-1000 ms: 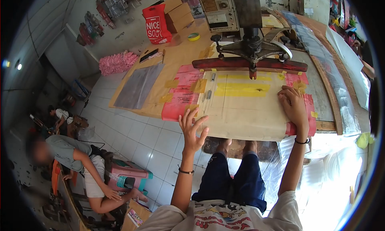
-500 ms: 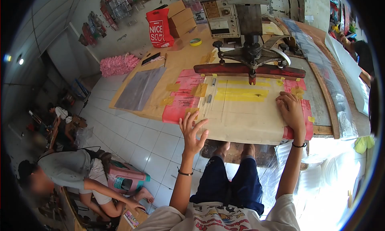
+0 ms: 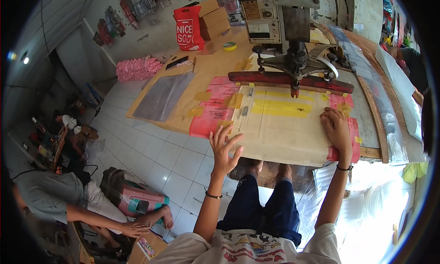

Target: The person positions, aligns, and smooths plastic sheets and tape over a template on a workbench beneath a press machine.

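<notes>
My left hand [image 3: 224, 150] rests at the front left edge of a tan covered work board [image 3: 284, 142], its fingers spread and the tips touching the edge. On the board's right side lies my right hand [image 3: 337, 132], fingers loosely bent with the tips down on the surface. Red taped strips, the left one [image 3: 215, 105] and the right one [image 3: 354, 126], flank the board. Yellow tape bands [image 3: 282, 109] and small metal pieces [image 3: 245, 111] are on it. Above its back edge stands a press with a long red bar [image 3: 291, 82]. I cannot make out any thin film under my fingers.
Left on the table lies a grey translucent sheet [image 3: 163, 96]. Behind it are a phone [image 3: 177, 63], a tape roll [image 3: 229, 46], a red bag [image 3: 188, 29] and cardboard boxes [image 3: 214, 18]. A co-worker [image 3: 50, 195] sits at lower left, beside a pink container [image 3: 140, 195].
The view has shifted slightly, so the table appears a little further right. Both my hands keep their places on the board. The co-worker at lower left has leaned further left, arm shifted.
</notes>
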A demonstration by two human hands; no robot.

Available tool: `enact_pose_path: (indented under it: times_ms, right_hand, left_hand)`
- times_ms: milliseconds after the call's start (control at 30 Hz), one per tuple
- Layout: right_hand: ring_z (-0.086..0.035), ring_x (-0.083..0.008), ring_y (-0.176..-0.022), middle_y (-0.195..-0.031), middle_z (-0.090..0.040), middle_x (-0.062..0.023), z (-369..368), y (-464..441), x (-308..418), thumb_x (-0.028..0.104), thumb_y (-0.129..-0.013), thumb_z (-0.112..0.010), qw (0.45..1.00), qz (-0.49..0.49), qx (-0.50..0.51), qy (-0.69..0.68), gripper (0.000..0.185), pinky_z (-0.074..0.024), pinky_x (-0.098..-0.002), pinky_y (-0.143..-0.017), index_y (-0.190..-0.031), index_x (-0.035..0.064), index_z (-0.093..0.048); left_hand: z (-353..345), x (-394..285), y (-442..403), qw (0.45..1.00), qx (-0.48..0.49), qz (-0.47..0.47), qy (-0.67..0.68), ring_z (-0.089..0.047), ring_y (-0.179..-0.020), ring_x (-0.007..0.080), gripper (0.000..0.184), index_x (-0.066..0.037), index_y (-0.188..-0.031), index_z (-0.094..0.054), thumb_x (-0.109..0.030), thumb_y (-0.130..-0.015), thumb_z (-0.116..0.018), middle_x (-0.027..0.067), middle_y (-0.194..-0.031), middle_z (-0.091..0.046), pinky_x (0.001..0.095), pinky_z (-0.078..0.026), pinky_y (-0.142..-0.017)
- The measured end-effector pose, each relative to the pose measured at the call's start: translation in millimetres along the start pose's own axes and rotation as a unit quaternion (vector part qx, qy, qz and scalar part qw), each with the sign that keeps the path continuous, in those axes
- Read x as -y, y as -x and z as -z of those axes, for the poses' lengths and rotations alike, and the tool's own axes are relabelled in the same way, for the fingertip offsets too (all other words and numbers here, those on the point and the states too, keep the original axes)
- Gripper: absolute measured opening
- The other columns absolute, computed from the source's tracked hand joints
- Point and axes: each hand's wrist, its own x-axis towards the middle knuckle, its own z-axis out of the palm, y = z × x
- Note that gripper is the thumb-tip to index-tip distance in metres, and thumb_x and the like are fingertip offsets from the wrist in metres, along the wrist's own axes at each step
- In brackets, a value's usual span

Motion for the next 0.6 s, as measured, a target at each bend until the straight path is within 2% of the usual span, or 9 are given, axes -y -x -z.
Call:
enact_pose_path:
  times_ms: [433, 600]
  right_hand:
    - [-0.058, -0.0357, -0.113, -0.12, -0.066, -0.0147, -3, -5, -2, 0.015, -0.091, -0.063, 0.999, 0.016, 0.016, 0.031, 0.016, -0.0426, -0.0444, -0.1, -0.1, 0.0043, -0.069]
    - [-0.055, -0.0357, -0.113, -0.119, -0.062, -0.0138, 4, -5, 12, 0.014, -0.09, -0.064, 0.993, 0.049, 0.051, 0.096, 0.017, -0.0415, -0.0468, -0.099, -0.105, 0.0068, -0.065]
  left_hand:
    - [-4, 6, 0, 1.0, -0.021, -0.004, 0.014, -0.037, -0.14, 0.0341, 0.03, -0.023, -0.119, -0.073, -0.033, -0.091, -0.066, 0.0075, -0.143, -0.052, 0.0597, -0.01, -0.118]
    - [7, -3, -5, 1.0, -0.016, -0.012, 0.012, -0.04, -0.138, 0.0333, 0.029, -0.022, -0.119, -0.073, -0.032, -0.093, -0.064, 0.0103, -0.139, -0.053, 0.0591, -0.018, -0.116]
